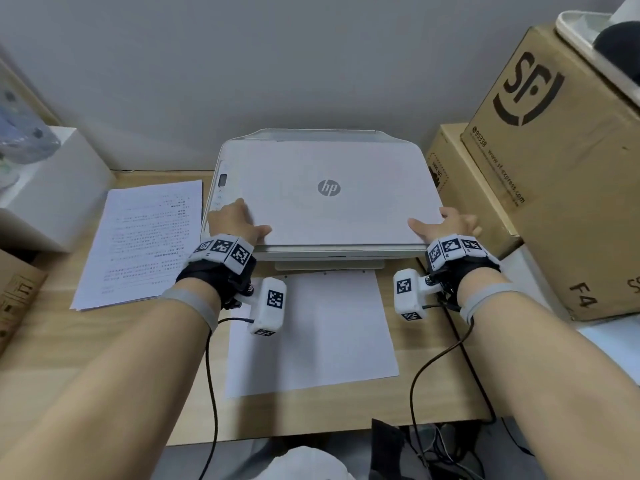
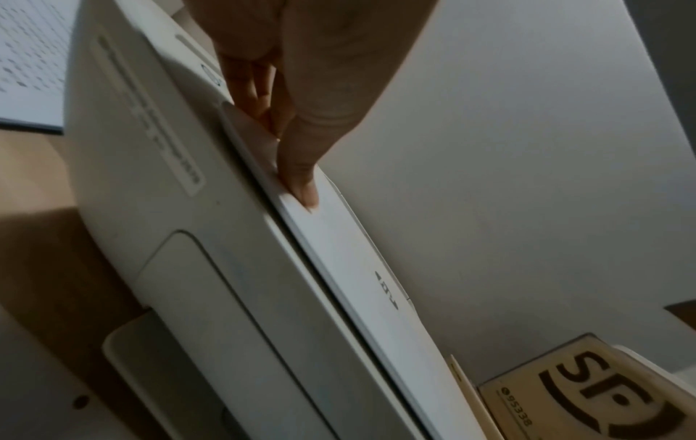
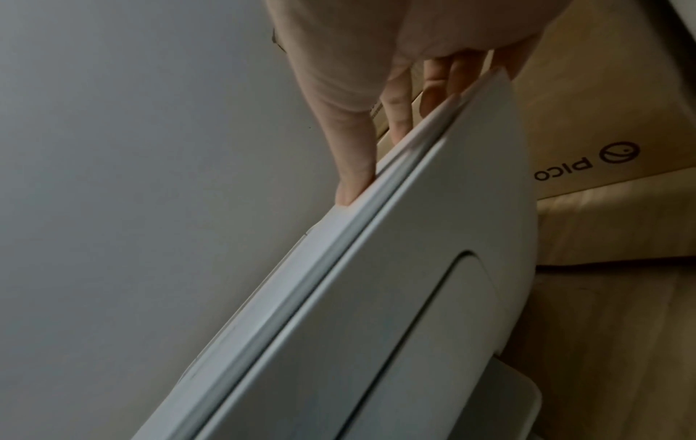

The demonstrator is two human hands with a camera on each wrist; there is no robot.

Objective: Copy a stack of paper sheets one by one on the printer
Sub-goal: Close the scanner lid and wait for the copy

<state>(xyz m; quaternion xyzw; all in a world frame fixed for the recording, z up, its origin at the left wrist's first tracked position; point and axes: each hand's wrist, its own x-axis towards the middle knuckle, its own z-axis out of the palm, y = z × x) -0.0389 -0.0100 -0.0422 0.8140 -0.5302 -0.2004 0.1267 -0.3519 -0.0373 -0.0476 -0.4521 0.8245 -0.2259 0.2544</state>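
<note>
A white HP printer (image 1: 329, 192) stands at the back of the wooden desk, its flat lid (image 2: 357, 268) down or barely raised. My left hand (image 1: 239, 220) grips the lid's front left corner, thumb (image 2: 305, 178) on top and fingers along the side edge. At the front right corner my right hand (image 1: 443, 225) holds the lid, with the thumb (image 3: 354, 166) on top and fingers tucked under its edge; a thin gap shows above the printer body (image 3: 433, 297). A stack of printed sheets (image 1: 145, 244) lies left of the printer. One blank sheet (image 1: 311, 334) lies in front of it.
A large SF cardboard box (image 1: 554, 168) sits on another carton close to the printer's right side. A white box (image 1: 52, 188) and a brown carton (image 1: 14, 296) stand at the left. Black cables (image 1: 433, 358) trail from both wrists over the desk's front edge.
</note>
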